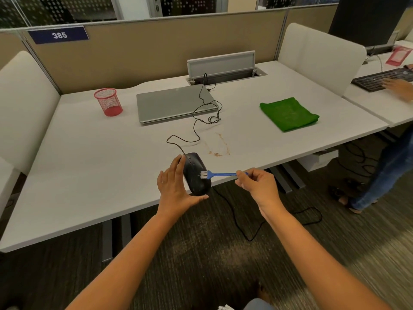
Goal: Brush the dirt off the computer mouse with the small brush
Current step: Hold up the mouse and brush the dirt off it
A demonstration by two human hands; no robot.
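My left hand (173, 189) holds a black wired computer mouse (196, 174) lifted over the front edge of the white desk (89, 164), thumb under its rear end and fingers along its left side. My right hand (254, 182) pinches the end of a small blue brush (220, 174) whose white bristles touch the mouse's top right side. The mouse cable (196, 121) runs back across the desk to the cable hatch. Brown dirt (220, 148) lies scattered on the desk just behind the mouse.
A closed grey laptop (172, 104) lies at the back centre, a red mesh cup (108, 101) to its left, a folded green cloth (289, 114) to the right. Another person's hand (400, 86) rests on a black keyboard (380, 79) at the neighbouring desk.
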